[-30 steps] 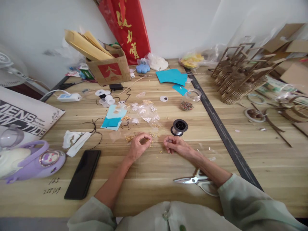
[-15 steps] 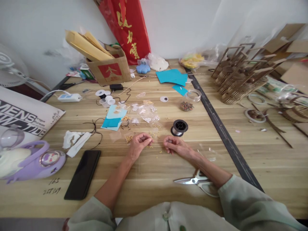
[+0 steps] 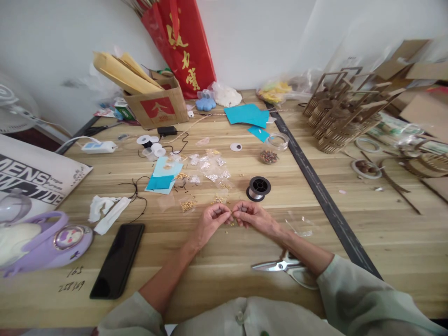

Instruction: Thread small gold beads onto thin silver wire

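Note:
My left hand (image 3: 212, 224) and my right hand (image 3: 255, 217) meet above the table, their fingertips almost touching. Each hand is closed in a pinch of thumb and forefinger. A tiny gold glint shows where the fingertips meet; what each pinch holds is too small to make out. Several small gold beads (image 3: 232, 224) lie loose just below the fingers. Beyond my left hand are small piles of gold beads (image 3: 188, 206). A black spool (image 3: 258, 188) wound with clear line stands past my right hand. Scissors (image 3: 280, 266) lie beside my right forearm, partly under it.
A black phone (image 3: 118, 260) lies left of my left forearm. Small plastic bags (image 3: 210, 168) and blue cards (image 3: 160, 182) are spread farther back. A glass jar (image 3: 276, 142) lies near a dark strip (image 3: 315, 191), with wooden baskets (image 3: 338, 116) at right.
My hands have come together, closing the gap between their fingertips. My left hand has moved right, uncovering the gold bead pile. The whole view has shifted slightly.

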A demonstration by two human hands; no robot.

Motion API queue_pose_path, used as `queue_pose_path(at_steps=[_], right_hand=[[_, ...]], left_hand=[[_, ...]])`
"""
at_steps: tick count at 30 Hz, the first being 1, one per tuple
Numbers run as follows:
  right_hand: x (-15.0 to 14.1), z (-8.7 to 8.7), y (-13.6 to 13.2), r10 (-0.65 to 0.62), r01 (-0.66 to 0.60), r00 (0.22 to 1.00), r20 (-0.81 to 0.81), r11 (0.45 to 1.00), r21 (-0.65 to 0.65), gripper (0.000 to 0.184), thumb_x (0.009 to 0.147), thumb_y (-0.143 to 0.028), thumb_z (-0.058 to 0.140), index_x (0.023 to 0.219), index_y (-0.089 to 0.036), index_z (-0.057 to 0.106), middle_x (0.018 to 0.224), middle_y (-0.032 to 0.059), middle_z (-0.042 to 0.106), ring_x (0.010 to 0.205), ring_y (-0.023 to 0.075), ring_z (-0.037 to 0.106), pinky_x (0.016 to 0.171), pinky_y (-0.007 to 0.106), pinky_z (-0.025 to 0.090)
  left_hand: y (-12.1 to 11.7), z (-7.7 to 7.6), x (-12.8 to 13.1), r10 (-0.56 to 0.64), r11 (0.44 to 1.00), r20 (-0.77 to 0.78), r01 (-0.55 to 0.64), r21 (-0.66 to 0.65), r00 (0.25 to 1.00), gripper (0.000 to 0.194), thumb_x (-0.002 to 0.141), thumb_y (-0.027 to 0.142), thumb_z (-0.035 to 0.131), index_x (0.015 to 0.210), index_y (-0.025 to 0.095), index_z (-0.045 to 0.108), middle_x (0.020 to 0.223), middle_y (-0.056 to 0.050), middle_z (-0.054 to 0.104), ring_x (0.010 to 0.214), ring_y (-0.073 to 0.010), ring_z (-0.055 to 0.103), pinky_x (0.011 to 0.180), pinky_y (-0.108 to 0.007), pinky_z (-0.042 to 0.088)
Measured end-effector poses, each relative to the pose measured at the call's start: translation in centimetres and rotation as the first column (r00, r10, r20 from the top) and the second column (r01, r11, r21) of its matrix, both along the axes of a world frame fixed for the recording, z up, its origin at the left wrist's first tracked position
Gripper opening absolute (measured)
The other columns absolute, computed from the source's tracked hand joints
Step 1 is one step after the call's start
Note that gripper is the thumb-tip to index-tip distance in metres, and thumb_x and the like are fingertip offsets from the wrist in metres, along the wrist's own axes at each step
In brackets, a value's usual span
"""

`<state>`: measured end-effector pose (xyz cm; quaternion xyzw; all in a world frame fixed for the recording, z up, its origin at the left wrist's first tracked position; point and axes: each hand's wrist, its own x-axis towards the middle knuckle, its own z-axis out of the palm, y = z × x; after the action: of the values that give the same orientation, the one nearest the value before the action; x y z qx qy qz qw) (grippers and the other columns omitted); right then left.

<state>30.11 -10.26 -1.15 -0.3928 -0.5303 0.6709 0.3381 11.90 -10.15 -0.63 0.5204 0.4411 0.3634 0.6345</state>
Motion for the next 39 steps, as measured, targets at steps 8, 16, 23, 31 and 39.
queue_pose_path(at_steps=[8,16,23,31,39], right_hand=[[-0.1,0.2,-0.2,0.016,-0.017,0.999,0.041,1.0,0.026,0.031,0.079,-0.044,0.064,0.084,-0.014,0.059,0.068,0.0011,0.061,0.054,0.0073,0.051,0.046,0.018,0.04],[0.0,0.5,-0.2,0.013,-0.013,0.999,0.031,1.0,0.012,0.029,0.077,-0.043,0.065,0.079,-0.015,0.058,0.061,-0.0016,0.057,0.052,0.0077,0.05,0.047,0.019,0.039],[-0.1,0.4,-0.1,-0.011,0.011,1.0,-0.022,1.0,-0.022,0.027,0.076,-0.041,0.067,0.076,-0.016,0.057,0.059,-0.0026,0.056,0.05,0.0077,0.049,0.046,0.019,0.038],[0.1,0.0,0.2,-0.074,0.049,0.981,-0.179,0.99,-0.136,0.027,0.073,-0.039,0.071,0.076,-0.016,0.056,0.056,-0.0028,0.057,0.047,0.0071,0.048,0.042,0.018,0.034],[0.1,0.3,0.2,-0.125,0.082,0.961,-0.247,0.981,-0.178,0.026,0.072,-0.034,0.073,0.074,-0.016,0.055,0.052,-0.0035,0.057,0.044,0.0059,0.048,0.038,0.015,0.031]], left_hand=[[-0.2,0.0,0.3,-0.011,0.999,0.009,0.011,0.033,1.0,0.027,0.072,0.04,0.068,0.074,0.014,0.059,0.065,-0.002,0.064,0.062,-0.0131,0.06,0.063,-0.026,0.049],[-0.1,-0.1,0.1,-0.014,1.0,0.04,0.014,0.001,0.999,0.025,0.069,0.036,0.072,0.077,0.014,0.061,0.066,-0.001,0.064,0.059,-0.0111,0.057,0.06,-0.023,0.046],[-0.1,-0.5,0.0,-0.038,0.999,0.041,0.038,-0.001,0.998,0.024,0.07,0.031,0.072,0.082,0.013,0.063,0.069,-0.002,0.066,0.058,-0.0094,0.055,0.057,-0.021,0.044],[0.1,-0.9,-0.4,-0.006,1.0,-0.031,0.006,0.006,1.0,0.024,0.069,0.031,0.072,0.083,0.012,0.066,0.071,-0.004,0.069,0.057,-0.0109,0.057,0.055,-0.022,0.045],[0.2,-0.6,-0.7,0.02,0.999,-0.038,-0.018,0.035,0.999,0.026,0.07,0.037,0.07,0.074,0.012,0.064,0.062,0.0,0.062,0.053,-0.0078,0.051,0.053,-0.019,0.043]])
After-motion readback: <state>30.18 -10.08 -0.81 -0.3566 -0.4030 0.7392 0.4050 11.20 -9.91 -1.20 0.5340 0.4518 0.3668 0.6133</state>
